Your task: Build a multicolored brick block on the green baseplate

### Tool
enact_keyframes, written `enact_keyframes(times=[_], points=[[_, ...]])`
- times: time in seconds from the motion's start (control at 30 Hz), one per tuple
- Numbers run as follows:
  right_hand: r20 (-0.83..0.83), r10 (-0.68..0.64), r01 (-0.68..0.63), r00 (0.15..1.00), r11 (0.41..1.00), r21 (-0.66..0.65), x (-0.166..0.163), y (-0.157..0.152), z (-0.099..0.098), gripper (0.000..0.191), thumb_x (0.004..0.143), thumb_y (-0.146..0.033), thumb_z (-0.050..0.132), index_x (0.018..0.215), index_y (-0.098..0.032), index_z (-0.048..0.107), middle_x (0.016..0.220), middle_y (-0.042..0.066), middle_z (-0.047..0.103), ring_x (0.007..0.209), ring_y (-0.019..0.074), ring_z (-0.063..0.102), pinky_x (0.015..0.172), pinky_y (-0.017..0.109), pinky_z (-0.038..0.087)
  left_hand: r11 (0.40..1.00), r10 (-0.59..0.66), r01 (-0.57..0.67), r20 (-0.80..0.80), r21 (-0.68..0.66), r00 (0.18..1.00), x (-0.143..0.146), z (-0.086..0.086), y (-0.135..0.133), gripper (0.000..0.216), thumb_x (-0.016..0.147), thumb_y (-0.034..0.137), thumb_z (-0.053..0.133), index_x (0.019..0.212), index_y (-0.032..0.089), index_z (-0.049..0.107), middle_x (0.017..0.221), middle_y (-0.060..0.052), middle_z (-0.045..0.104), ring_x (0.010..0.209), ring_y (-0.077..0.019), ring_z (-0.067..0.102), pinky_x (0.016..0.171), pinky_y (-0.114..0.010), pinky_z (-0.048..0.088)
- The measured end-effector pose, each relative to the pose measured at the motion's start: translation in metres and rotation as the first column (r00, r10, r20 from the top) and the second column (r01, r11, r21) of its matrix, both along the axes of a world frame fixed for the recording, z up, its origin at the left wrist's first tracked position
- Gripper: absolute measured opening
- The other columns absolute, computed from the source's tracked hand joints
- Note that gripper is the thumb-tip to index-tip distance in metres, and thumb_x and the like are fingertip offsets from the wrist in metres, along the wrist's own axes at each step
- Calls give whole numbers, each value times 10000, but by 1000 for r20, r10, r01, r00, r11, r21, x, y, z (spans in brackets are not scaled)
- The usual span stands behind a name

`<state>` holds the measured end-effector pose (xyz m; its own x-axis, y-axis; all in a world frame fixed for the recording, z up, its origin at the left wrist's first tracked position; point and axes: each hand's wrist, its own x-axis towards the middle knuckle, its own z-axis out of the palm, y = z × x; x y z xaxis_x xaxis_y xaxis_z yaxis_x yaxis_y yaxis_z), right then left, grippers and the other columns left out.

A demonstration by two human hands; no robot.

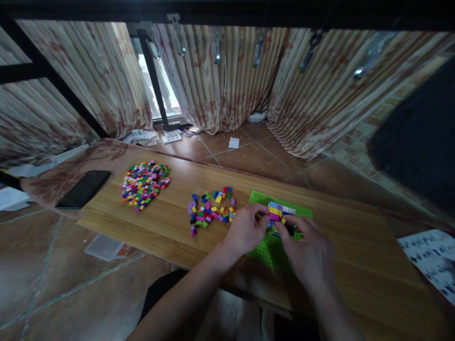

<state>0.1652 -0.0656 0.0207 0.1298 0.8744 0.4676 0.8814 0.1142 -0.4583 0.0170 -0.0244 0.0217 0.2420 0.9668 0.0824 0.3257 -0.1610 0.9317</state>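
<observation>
A green studded baseplate (pixel 265 253) lies on the wooden table, with a small stack of coloured toy bricks (pixel 275 211) on or just over it; I cannot tell whether the stack touches the plate. Blue, yellow, magenta and white show in the stack. My left hand (pixel 249 227) pinches it from the left, thumb and fingers closed. From the right, my right hand (pixel 307 246) closes its thumb and fingertips on the same stack. The fingers hide part of it and of the plate. Left of my left hand, loose bricks (pixel 209 213) are scattered.
A denser heap of small bricks (pixel 145 184) sits toward the left of the wooden table (pixel 170 237). Past it lies a black phone or tablet (pixel 83 189). A clear plastic lid or box (pixel 104 247) is on the floor; a printed sheet (pixel 432 260) lies at right.
</observation>
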Motion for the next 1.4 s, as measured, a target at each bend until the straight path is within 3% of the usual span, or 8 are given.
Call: enact_keyframes(times=[0.17, 0.3, 0.37, 0.47, 0.7, 0.87, 1.07, 1.4], points=[[-16, -10, 11, 1000, 999, 30, 0, -1, 2, 289, 897, -444, 526, 903, -207, 691, 832, 64, 690, 723, 213, 607, 675, 344, 451, 998, 20, -18, -36, 67, 999, -17, 3, 6, 210, 830, 209, 543, 940, 179, 719, 836, -49, 714, 692, -152, 603, 651, -261, 469], [-136, 39, -25, 990, 994, 103, -12, -7, 8, 214, 893, -392, 558, 932, -226, 687, 880, 50, 705, 748, 197, 631, 722, 344, 486, 989, 140, -144, 83, 42, 987, -55, 8, 24, 176, 805, 208, 559, 859, 172, 722, 766, -40, 695, 705, -153, 616, 660, -247, 468], [-188, 156, -140, 970, 985, 97, -28, -13, 8, 165, 902, -333, 561, 975, -241, 678, 930, 34, 711, 819, 192, 644, 765, 339, 496, 957, 287, -288, 157, -17, 945, -75, 12, 31, 159, 779, 203, 567, 832, 161, 710, 752, -31, 688, 688, -145, 615, 629, -229, 455], [-181, 352, -349, 918, 936, 51, -57, -19, -1, 132, 907, -233, 547, 968, -236, 664, 878, 19, 709, 848, 182, 642, 791, 324, 493, 931, 366, -362, 144, -51, 919, -95, 16, 36, 135, 741, 222, 598, 796, 152, 700, 675, -4, 657, 593, -118, 567, 556, -207, 412], [-175, 337, -354, 925, 932, -81, -97, -9, -30, 160, 884, -170, 534, 972, -213, 660, 880, 38, 706, 832, 207, 630, 759, 331, 473, 963, 268, -267, 24, -28, 963, -99, 10, 32, 199, 768, 285, 593, 808, 139, 723, 713, -26, 690, 631, -128, 593, 579, -206, 425], [-129, 289, -303, 949, 947, -108, -101, -2, -37, 157, 880, -166, 528, 946, -201, 666, 874, 49, 700, 845, 212, 623, 771, 325, 459, 997, 76, -68, -214, 41, 974, -106, 6, 31, 186, 772, 210, 551, 754, 167, 731, 690, -9, 690, 647, -127, 596, 603, -199, 423], [-113, 237, -250, 965, 961, -115, -101, 1, -37, 190, 890, -177, 497, 971, -196, 669, 884, 56, 702, 858, 212, 622, 796, 326, 455, 986, -140, 166, -535, 0, 833, -110, 10, 20, 187, 762, 177, 551, 770, 212, 734, 782, 4, 729, 764, -146, 645, 698, -214, 454], [-156, 239, -269, 958, 938, -217, -97, 6, -34, 186, 854, -174, 567, 1009, -194, 667, 928, 52, 697, 879, 223, 625, 795, 344, 474, 987, -80, 156, -721, 39, 688, -103, 15, 8, 225, 755, 168, 548, 880, 228, 725, 931, -44, 729, 873, -208, 660, 742, -283, 469]])
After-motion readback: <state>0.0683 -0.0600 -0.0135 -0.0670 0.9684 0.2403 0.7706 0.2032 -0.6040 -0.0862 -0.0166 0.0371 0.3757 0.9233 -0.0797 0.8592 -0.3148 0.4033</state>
